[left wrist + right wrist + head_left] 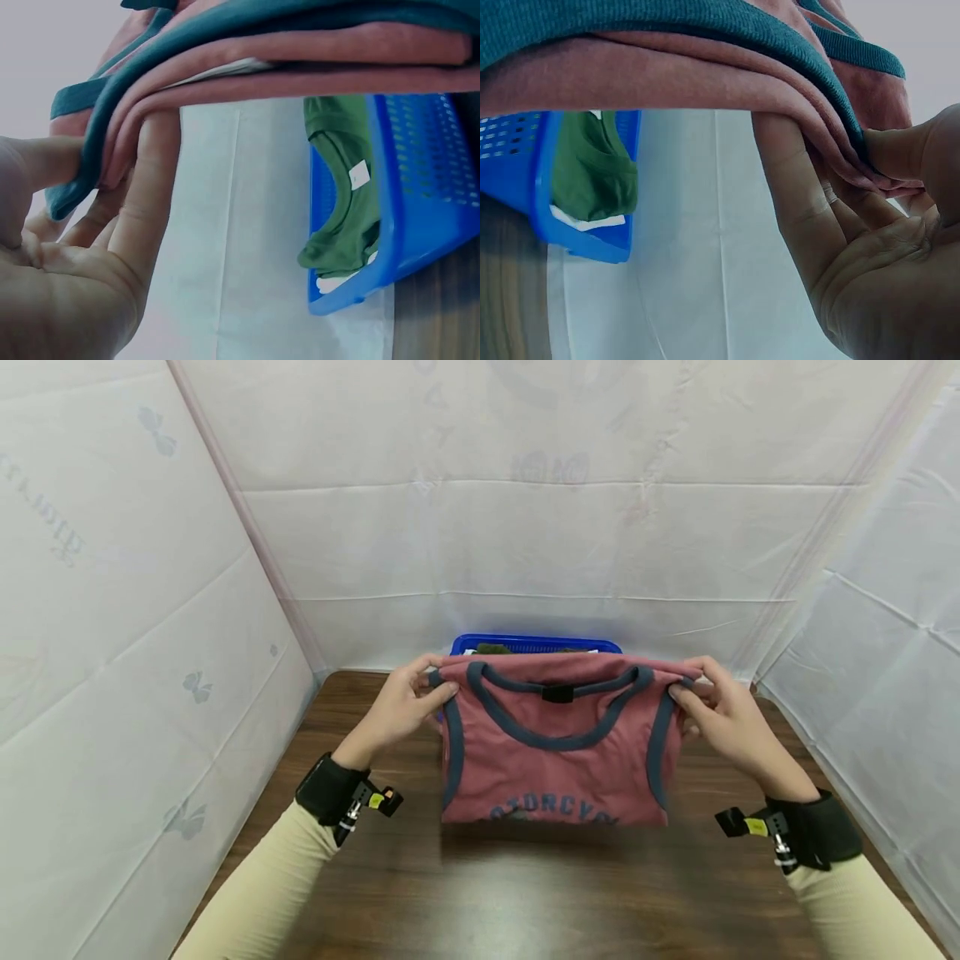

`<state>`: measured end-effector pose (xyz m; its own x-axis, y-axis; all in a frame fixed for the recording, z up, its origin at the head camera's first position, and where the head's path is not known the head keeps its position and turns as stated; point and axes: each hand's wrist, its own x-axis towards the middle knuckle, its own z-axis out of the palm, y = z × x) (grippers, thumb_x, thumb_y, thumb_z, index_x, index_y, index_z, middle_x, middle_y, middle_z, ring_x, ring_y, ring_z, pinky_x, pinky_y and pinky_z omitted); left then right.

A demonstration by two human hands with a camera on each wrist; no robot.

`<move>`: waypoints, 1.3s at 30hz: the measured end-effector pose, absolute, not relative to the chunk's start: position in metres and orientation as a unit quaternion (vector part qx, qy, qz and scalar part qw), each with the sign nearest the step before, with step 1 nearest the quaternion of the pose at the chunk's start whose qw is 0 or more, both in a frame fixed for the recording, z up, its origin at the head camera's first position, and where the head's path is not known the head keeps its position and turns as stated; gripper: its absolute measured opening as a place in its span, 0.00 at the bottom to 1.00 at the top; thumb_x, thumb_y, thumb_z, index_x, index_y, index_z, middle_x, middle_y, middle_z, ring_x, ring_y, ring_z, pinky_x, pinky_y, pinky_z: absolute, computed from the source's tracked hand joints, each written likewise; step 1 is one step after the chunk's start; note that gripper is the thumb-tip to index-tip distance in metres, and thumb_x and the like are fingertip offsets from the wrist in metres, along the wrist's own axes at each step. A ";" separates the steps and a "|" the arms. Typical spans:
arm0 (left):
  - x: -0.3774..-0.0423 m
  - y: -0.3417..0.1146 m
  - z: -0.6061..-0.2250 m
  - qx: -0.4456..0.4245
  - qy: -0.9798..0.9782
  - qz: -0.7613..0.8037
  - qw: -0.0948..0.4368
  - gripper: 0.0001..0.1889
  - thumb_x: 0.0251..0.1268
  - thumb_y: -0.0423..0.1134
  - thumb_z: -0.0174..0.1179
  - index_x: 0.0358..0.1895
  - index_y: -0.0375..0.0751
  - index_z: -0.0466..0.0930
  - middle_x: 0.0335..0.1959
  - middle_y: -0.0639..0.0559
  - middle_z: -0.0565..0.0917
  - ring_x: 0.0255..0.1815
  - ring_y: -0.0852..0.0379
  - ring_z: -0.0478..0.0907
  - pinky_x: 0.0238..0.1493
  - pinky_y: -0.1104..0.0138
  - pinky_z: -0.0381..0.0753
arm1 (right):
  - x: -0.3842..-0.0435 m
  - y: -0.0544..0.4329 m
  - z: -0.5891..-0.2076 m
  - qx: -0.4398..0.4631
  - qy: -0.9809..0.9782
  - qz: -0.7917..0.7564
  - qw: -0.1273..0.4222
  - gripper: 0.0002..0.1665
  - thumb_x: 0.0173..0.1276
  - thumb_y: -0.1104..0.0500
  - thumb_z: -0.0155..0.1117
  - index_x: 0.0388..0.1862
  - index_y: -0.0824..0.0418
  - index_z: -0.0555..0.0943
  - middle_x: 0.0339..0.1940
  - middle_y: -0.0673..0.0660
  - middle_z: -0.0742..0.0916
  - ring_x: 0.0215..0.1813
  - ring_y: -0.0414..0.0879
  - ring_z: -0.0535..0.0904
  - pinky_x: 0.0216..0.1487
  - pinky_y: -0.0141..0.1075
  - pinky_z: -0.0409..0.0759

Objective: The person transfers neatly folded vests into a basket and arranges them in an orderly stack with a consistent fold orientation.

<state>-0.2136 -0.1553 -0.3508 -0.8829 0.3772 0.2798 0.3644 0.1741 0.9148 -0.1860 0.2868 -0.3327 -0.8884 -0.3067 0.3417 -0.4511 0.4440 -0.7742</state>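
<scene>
A folded pinkish-red sleeveless shirt (525, 777) with blue-grey trim hangs in the air above the table, its neckline and a dark label facing up and part of a printed word showing low on its front. My left hand (401, 706) pinches its left shoulder between thumb and fingers. At the opposite shoulder my right hand (723, 714) pinches the cloth the same way. Behind the shirt stands a blue plastic basket (536, 641), mostly hidden in the head view. Both wrist views show a green garment (349, 187) with a white tag inside it.
The dark wooden table (487, 902) reaches toward me below the shirt. White sheeting (525, 543) walls in the back and both sides, close behind the basket. Something white (592, 220) lies under the green garment.
</scene>
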 end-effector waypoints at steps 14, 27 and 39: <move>-0.262 -0.150 -0.331 0.234 0.771 0.589 -0.065 0.11 0.79 0.34 0.56 0.58 0.35 0.74 0.42 0.37 0.84 0.27 0.53 0.83 0.24 0.56 0.87 | -0.244 0.275 -0.314 0.169 -0.846 0.500 0.074 0.16 0.83 0.55 0.53 0.64 0.59 0.70 0.35 0.60 0.87 0.34 0.47 0.84 0.26 0.42 0.85; -0.302 -0.144 -0.326 0.192 0.775 0.595 -0.092 0.11 0.80 0.35 0.53 0.58 0.35 0.73 0.35 0.42 0.82 0.23 0.56 0.80 0.21 0.62 0.85 | -0.295 0.262 -0.306 0.164 -0.858 0.481 0.079 0.17 0.84 0.54 0.50 0.62 0.62 0.68 0.40 0.66 0.85 0.31 0.49 0.83 0.28 0.41 0.86; -0.330 -0.141 -0.325 0.150 0.803 0.561 -0.136 0.11 0.80 0.37 0.54 0.57 0.36 0.74 0.40 0.37 0.84 0.23 0.58 0.81 0.20 0.68 0.80 | -0.323 0.249 -0.305 0.144 -0.858 0.486 0.080 0.14 0.84 0.58 0.48 0.61 0.65 0.66 0.42 0.67 0.84 0.28 0.46 0.82 0.28 0.43 0.86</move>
<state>-0.3298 -0.1412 -0.3251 -0.9182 0.0887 0.3861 0.3930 0.3259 0.8599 -0.3227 0.2487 -0.3049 -0.9460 -0.1687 0.2768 -0.3241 0.4868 -0.8112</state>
